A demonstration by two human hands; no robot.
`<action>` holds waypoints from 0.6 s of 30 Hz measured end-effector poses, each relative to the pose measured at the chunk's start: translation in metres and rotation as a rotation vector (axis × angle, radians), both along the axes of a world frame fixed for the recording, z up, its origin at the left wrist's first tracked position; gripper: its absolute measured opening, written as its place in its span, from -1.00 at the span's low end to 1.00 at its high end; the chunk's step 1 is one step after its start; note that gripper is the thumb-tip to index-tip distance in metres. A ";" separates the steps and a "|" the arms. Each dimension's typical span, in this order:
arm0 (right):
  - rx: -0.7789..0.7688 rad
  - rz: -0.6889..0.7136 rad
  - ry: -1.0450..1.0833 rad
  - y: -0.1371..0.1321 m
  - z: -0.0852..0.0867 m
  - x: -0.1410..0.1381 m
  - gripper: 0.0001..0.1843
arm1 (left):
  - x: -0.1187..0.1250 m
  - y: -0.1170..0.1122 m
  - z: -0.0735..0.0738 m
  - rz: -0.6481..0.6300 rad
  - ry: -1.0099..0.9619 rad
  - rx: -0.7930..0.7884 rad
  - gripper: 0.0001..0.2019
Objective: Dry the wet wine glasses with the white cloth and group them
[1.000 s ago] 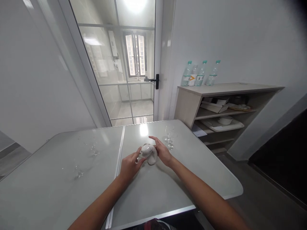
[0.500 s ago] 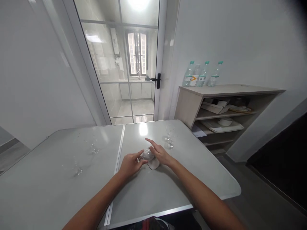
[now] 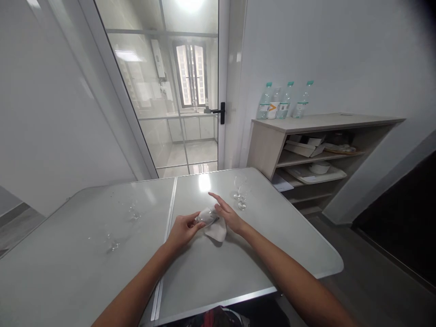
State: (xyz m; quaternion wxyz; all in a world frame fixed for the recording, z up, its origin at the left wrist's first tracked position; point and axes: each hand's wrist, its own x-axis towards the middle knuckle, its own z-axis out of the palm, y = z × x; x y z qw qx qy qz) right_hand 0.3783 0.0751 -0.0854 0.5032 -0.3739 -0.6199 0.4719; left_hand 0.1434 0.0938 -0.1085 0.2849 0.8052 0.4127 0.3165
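While grasping a clear glass (image 3: 205, 217) by its left end in the left hand (image 3: 183, 229), holds a white cloth (image 3: 217, 231) against the right end with the right hand (image 3: 230, 218). Sets the long axis left to right, over the table (image 3: 245, 272), just right of the metal strip (image 3: 157, 297), with white cloth drooping below toward the near side.

The glass (image 3: 206, 217) looks smooth and glossy, the cloth (image 3: 218, 231) matt.
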 end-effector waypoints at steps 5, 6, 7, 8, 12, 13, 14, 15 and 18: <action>-0.012 0.105 -0.220 0.003 -0.004 -0.002 -0.33 | 0.001 -0.007 -0.020 0.048 0.220 0.480 -0.50; -0.029 0.128 -0.203 0.004 -0.004 -0.001 -0.35 | 0.001 -0.007 -0.021 0.048 0.245 0.512 -0.51; -0.053 0.159 -0.172 0.004 -0.003 0.001 -0.37 | 0.001 -0.007 -0.021 0.044 0.260 0.531 -0.51; -0.087 0.196 -0.134 0.005 -0.002 0.003 -0.38 | 0.001 -0.007 -0.021 0.038 0.265 0.539 -0.51; -0.203 0.308 0.040 0.005 0.003 0.010 -0.39 | -0.001 -0.002 -0.012 0.045 0.184 0.465 -0.51; -0.204 0.289 0.086 0.005 0.004 0.011 -0.36 | -0.001 -0.001 -0.009 0.062 0.140 0.427 -0.52; -0.198 0.251 0.132 0.005 0.004 0.010 -0.32 | -0.001 -0.001 -0.005 0.082 0.093 0.384 -0.52; -0.184 0.201 0.174 0.005 0.004 0.010 -0.29 | -0.001 0.000 -0.001 0.105 0.046 0.340 -0.53; -0.138 0.088 0.226 0.004 0.003 0.006 -0.33 | 0.000 -0.002 0.007 0.156 -0.054 0.226 -0.53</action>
